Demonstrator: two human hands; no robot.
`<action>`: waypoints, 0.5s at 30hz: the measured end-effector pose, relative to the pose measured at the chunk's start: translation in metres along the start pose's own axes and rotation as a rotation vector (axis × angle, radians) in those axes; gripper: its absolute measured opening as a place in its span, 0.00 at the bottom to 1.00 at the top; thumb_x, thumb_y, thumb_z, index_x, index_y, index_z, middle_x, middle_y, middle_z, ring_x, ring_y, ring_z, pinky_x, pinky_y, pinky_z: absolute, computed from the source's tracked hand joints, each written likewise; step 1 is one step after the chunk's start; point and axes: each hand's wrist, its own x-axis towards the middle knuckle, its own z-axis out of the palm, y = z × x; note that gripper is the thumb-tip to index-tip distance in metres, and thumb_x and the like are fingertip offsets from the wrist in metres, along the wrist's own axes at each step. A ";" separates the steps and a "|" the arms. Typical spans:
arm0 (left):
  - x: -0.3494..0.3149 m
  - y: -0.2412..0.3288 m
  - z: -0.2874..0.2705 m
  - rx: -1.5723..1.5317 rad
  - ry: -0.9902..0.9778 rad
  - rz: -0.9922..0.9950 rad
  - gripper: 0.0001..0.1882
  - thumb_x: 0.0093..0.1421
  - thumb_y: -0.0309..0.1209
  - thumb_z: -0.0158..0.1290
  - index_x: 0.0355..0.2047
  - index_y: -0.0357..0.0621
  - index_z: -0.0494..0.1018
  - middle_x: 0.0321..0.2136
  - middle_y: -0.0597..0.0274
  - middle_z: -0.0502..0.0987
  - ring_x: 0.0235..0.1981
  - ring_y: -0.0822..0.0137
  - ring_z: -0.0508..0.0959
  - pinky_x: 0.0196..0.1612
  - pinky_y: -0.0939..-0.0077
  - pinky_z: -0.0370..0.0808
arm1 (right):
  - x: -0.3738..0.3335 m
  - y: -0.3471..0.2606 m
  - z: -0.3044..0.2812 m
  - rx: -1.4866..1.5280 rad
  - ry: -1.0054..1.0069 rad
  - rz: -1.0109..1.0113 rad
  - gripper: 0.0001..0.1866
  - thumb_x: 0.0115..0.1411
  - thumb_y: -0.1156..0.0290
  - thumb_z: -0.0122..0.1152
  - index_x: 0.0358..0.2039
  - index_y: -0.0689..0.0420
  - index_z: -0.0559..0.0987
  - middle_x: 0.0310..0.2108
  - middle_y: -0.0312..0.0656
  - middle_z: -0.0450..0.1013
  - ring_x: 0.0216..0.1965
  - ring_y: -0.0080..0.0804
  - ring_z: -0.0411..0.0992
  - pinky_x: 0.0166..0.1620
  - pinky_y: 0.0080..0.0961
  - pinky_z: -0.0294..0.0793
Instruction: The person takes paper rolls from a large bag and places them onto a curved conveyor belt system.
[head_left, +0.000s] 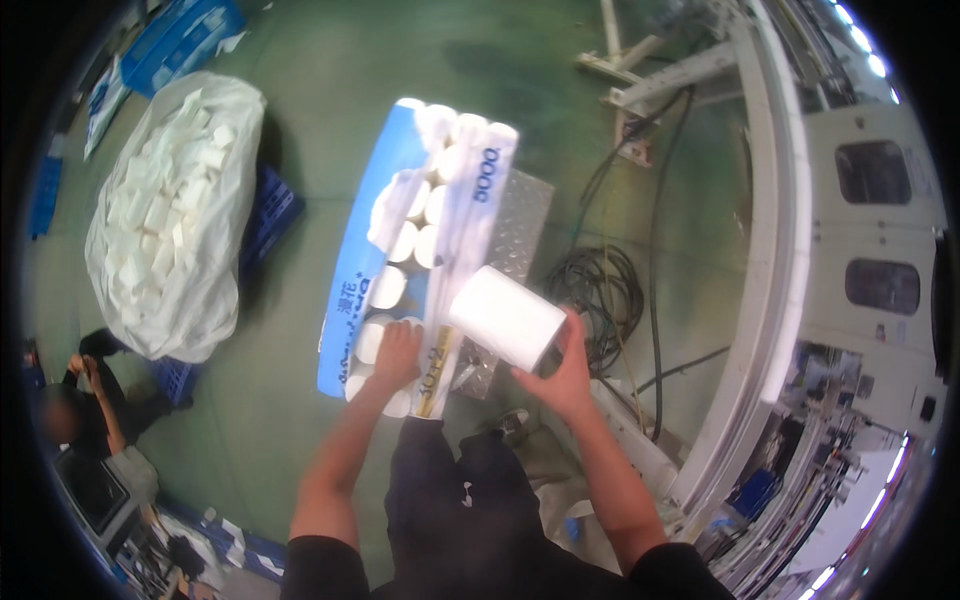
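Note:
A blue and white plastic pack (365, 225) lies torn open in front of me, with several white paper rolls (388, 288) in rows inside it. My left hand (398, 358) is over the near end of the pack, its fingers curled down onto a roll there; the fingertips are partly hidden. Above the pack's near right edge, my right hand (566, 375) grips a large white paper roll (507, 318) by its right end, thumb and fingers on opposite sides. This roll is tilted.
A metal tread plate (522, 225) shows under the pack. Coiled black cables (605, 300) and a white machine frame (785, 200) stand right. Leftward, a big white sack (222, 280) of white pieces sits on a blue pallet (272, 215). Another person (105, 400) is at lower left.

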 end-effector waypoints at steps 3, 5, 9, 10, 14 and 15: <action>-0.008 0.028 -0.048 -0.050 -0.047 -0.115 0.48 0.37 0.32 0.67 0.61 0.34 0.61 0.53 0.40 0.67 0.56 0.41 0.67 0.61 0.51 0.66 | -0.044 0.007 -0.035 0.066 0.082 -0.099 0.59 0.40 0.69 0.79 0.68 0.58 0.51 0.61 0.50 0.59 0.63 0.42 0.62 0.65 0.44 0.63; -0.022 0.051 -0.072 -0.043 0.006 -0.145 0.49 0.37 0.32 0.67 0.61 0.35 0.60 0.52 0.42 0.67 0.56 0.41 0.67 0.60 0.53 0.67 | -0.071 0.010 -0.058 0.080 0.136 -0.127 0.59 0.40 0.71 0.79 0.68 0.58 0.50 0.61 0.49 0.58 0.64 0.41 0.62 0.65 0.42 0.63; -0.066 0.101 -0.109 -0.173 0.177 -0.249 0.50 0.40 0.33 0.67 0.64 0.36 0.57 0.57 0.40 0.66 0.59 0.42 0.66 0.62 0.53 0.67 | -0.133 0.007 -0.110 0.405 0.290 -0.109 0.52 0.47 0.64 0.75 0.68 0.60 0.54 0.61 0.49 0.62 0.62 0.43 0.65 0.64 0.46 0.66; -0.076 0.116 -0.112 -0.240 0.217 -0.280 0.51 0.42 0.34 0.68 0.65 0.35 0.56 0.58 0.39 0.65 0.60 0.42 0.66 0.62 0.53 0.66 | -0.146 0.004 -0.128 0.754 0.281 -0.001 0.49 0.50 0.60 0.72 0.67 0.60 0.56 0.59 0.51 0.64 0.60 0.44 0.66 0.63 0.48 0.67; -0.106 0.166 -0.083 -0.836 0.354 -0.437 0.45 0.50 0.33 0.63 0.65 0.34 0.56 0.58 0.45 0.67 0.58 0.48 0.69 0.60 0.59 0.69 | -0.212 0.017 -0.201 1.702 0.041 0.180 0.42 0.60 0.39 0.56 0.63 0.60 0.66 0.52 0.56 0.72 0.51 0.52 0.74 0.57 0.55 0.73; -0.111 0.203 -0.095 -1.012 0.345 -0.481 0.43 0.52 0.33 0.61 0.65 0.34 0.56 0.58 0.47 0.67 0.58 0.49 0.70 0.60 0.60 0.70 | -0.230 0.017 -0.218 1.812 0.008 0.155 0.42 0.59 0.39 0.55 0.63 0.60 0.67 0.52 0.56 0.72 0.49 0.52 0.74 0.57 0.55 0.73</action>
